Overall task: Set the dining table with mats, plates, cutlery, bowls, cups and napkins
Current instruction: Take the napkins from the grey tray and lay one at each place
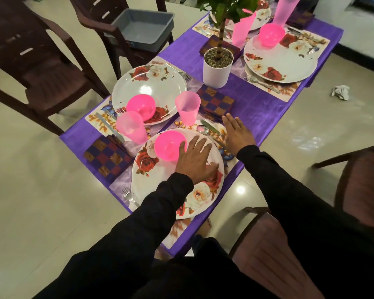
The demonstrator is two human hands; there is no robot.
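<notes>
Plates w/ rose print sit at each setting on the purple-clothed bench [257, 108]. Left hand [193, 159] lies flat, fingers spread, on nearest plate [203, 195], fingertips touching pink bowl [170, 144] on it. Right hand [238, 134] open, fingers straight, over knife and spoon [203, 128] beside that plate. Pink cup [187, 107] just beyond, checked napkin [216, 102] next to it. Potted plant [218, 67] mid-bench. Grey tub [143, 29] on a chair. No readable writing or brands.
</notes>
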